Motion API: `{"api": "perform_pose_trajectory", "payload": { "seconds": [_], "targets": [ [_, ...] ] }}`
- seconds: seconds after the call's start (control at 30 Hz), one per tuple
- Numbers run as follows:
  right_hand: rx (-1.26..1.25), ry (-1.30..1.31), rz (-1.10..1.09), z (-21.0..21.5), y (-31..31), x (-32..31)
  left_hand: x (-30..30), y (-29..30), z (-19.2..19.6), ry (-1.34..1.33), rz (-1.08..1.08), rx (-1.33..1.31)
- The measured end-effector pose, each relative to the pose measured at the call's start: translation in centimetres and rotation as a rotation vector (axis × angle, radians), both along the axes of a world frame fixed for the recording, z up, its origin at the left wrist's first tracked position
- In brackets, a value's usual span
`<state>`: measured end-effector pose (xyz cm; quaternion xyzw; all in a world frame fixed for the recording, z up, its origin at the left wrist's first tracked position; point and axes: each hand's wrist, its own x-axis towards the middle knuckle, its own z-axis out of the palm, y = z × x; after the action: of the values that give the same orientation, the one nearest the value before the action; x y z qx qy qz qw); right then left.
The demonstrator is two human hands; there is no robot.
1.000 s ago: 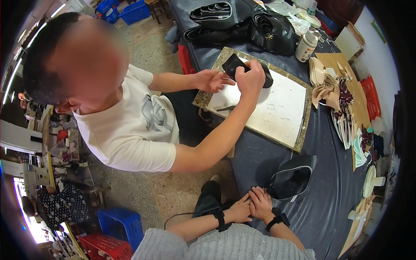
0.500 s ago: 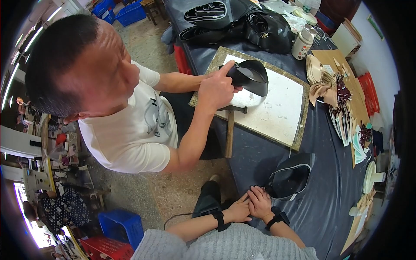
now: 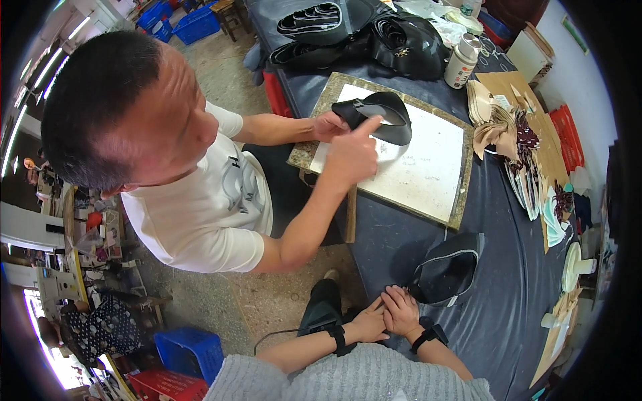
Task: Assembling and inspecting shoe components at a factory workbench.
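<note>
My left hand (image 3: 368, 324) and my right hand (image 3: 401, 312) rest together at the near table edge, fingers stretched out and lying over one another. Neither grips anything. Just beyond my right fingertips a black shoe upper (image 3: 428, 274) with a light-edged opening stands on the dark table cover. Across from me, a co-worker's hand (image 3: 328, 125) holds another black upper (image 3: 394, 130) above a white sheet on a board. The co-worker's other hand (image 3: 354, 157) points a finger at its opening. Below that arm shows a hammer's wooden handle (image 3: 350, 217); its head is hidden.
The stone-edged board (image 3: 458, 217) lies mid-table. Behind it are a pile of black uppers (image 3: 408, 53) and a white bottle (image 3: 463, 61). Cut beige pieces (image 3: 491, 120) lie on cardboard at the right. A blue crate (image 3: 190, 354) stands on the floor at lower left.
The co-worker's nearer hand has left the upper's end and now points at its opening, while the other hand keeps hold. The hammer head has become covered. My hands stay still.
</note>
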<state>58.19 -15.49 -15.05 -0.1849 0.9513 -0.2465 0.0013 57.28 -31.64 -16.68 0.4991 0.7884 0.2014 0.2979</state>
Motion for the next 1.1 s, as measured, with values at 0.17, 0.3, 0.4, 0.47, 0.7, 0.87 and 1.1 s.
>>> {"api": "perform_pose_trajectory", "payload": {
  "seconds": [0.17, 0.3, 0.4, 0.47, 0.7, 0.87, 1.1],
  "targets": [
    [0.007, 0.022, 0.007, 0.2, -0.1, -0.2, -0.4, 0.1, 0.4, -0.032, -0.018, -0.034],
    [0.004, 0.020, 0.008, 0.0, 0.0, -0.5, -0.3, 0.1, -0.2, -0.033, -0.005, -0.023],
    [-0.054, 0.010, -0.001, 0.0, -0.1, -0.4, -0.3, 0.1, -0.7, -0.034, 0.013, 0.000],
    [-0.009, 0.037, 0.014, 0.2, -0.2, -0.4, -0.2, 0.1, -0.6, -0.052, 0.010, 0.000],
    [-0.028, 0.030, 0.000, 0.4, -0.1, 0.4, -0.4, 0.0, 0.4, -0.056, -0.032, -0.039],
    [-0.178, -0.049, -0.101, 1.9, -0.1, 0.4, -1.1, 0.6, 1.7, 0.083, -0.007, -0.012],
    [-0.156, 0.231, -0.336, 6.6, 1.7, 1.0, -1.3, 0.1, 1.2, 0.078, 0.038, 0.093]
  ]
}}
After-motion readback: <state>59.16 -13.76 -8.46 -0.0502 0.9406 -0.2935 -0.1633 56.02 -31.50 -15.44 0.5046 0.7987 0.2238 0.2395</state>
